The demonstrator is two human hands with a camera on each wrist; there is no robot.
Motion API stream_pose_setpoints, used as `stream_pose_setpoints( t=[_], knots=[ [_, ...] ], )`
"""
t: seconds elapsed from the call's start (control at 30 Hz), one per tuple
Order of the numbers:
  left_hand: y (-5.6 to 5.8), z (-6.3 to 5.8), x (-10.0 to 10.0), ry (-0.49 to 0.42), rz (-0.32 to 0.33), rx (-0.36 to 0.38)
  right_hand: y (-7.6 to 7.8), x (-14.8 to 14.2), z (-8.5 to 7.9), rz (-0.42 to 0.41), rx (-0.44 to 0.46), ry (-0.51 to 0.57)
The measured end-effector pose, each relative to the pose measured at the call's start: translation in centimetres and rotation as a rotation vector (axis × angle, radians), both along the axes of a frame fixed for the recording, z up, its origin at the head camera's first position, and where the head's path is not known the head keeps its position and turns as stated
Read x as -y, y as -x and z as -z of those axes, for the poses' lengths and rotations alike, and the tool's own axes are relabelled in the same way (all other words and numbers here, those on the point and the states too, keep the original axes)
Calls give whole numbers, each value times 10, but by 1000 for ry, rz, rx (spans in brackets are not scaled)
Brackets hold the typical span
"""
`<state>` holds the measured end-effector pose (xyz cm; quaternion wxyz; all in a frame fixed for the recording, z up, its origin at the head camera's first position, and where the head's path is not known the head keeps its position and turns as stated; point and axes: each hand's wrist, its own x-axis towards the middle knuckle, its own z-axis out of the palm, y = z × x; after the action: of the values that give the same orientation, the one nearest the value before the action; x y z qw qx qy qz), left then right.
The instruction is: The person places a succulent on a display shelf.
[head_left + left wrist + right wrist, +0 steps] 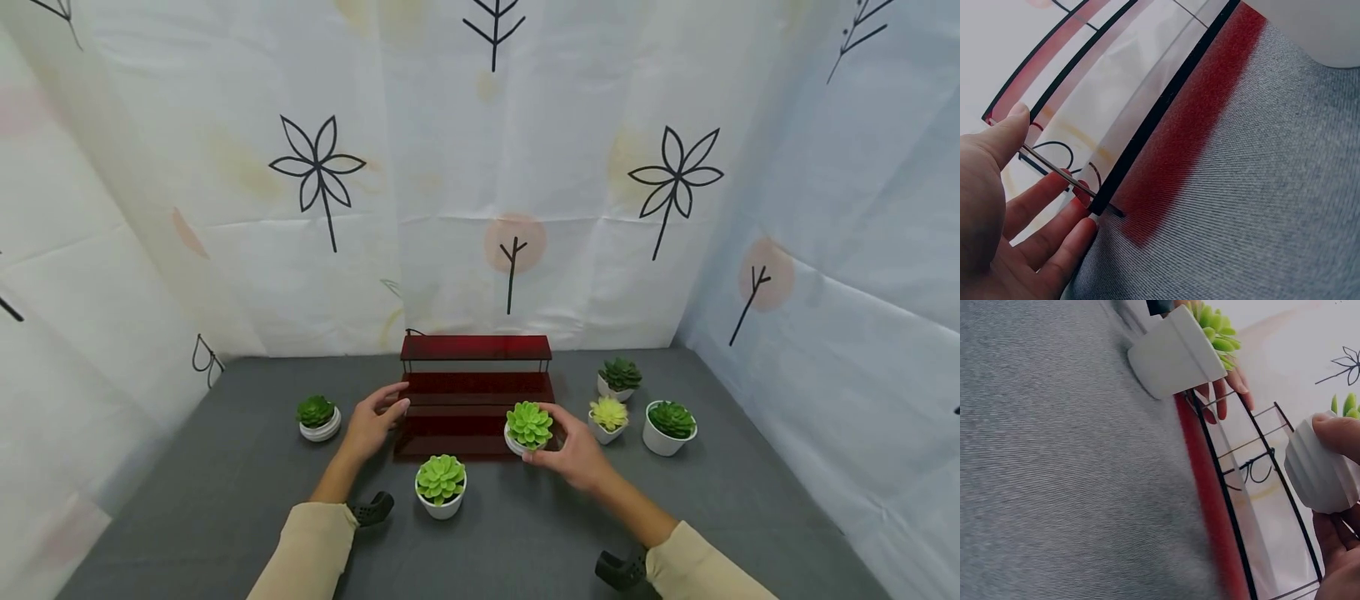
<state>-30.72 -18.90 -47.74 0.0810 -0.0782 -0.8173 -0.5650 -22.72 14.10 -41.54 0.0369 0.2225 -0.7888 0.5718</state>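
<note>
My right hand (pixel 576 457) grips a small white pot with a light green succulent (pixel 529 425), held over the right part of the red tiered display rack (pixel 450 437). In the right wrist view the thumb and fingers hold the ribbed white pot (pixel 1319 467) from both sides. At the rack's left end, my left hand (pixel 371 427) holds the side edge; in the left wrist view the thumb lies near the upper tier and some fingertips show red-tinted through the translucent panel (pixel 1166 100). Another potted light green succulent (pixel 441 485) stands in front of the rack.
A dark green succulent (pixel 318 417) in a white pot sits left of the rack. To the right stand a dark green plant (pixel 619 379), a yellow-green one (pixel 608 417) and a larger green one (pixel 670 427). Patterned cloth (pixel 450 275) hangs behind the grey table (pixel 720 508).
</note>
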Motion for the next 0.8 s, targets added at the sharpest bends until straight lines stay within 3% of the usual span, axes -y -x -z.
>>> stream_pose_setpoints(
  t=[0.23,0.53,0.8],
  knots=[
    [-2,-1,-1,-1,0,-1,11,-2,-3,38,-3,30],
    [-18,-19,-7,-44,3,1,34,-5,3,142,-84,17],
    [-5,-1,-1,-33,-7,-6,45,-2,-12,218,-91,17]
  ],
)
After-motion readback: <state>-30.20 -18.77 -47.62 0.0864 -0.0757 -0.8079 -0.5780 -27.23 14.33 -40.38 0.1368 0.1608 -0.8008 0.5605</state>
